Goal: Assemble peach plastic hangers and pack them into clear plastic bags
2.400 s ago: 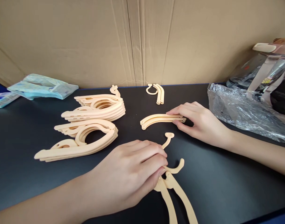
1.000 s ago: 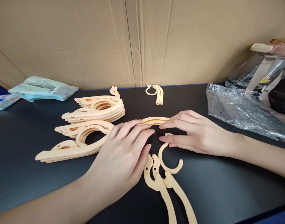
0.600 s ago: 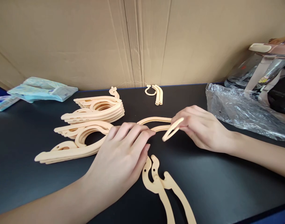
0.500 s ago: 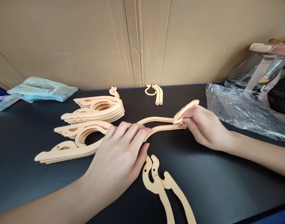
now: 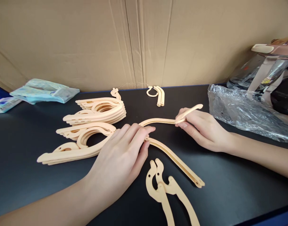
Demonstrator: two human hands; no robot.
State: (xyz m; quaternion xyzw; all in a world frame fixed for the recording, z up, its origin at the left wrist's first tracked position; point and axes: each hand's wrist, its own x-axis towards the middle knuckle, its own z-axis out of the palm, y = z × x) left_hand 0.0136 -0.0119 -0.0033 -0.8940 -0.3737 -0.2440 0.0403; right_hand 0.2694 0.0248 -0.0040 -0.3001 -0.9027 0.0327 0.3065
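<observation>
Cream and likely light, stiff, a strip (image 5: 175,158) suited end-holding — our left fingers (image 5: 142,156) pinched there, our right fingers (image 5: 190,130) a hook (image 5: 191,112).

A pale cream bar (image 5: 174,157), slim, grooved and gently curved, slants with its holed right end nearest the viewer, while a matching arched strip (image 5: 158,121) lies beyond the bar and a cream hook (image 5: 190,111) tilts upward beyond the bar's right half.

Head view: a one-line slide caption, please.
Left hand pinching one end of the nearer curved beige strip, right hand holding a beige hook, above a black table.
</observation>
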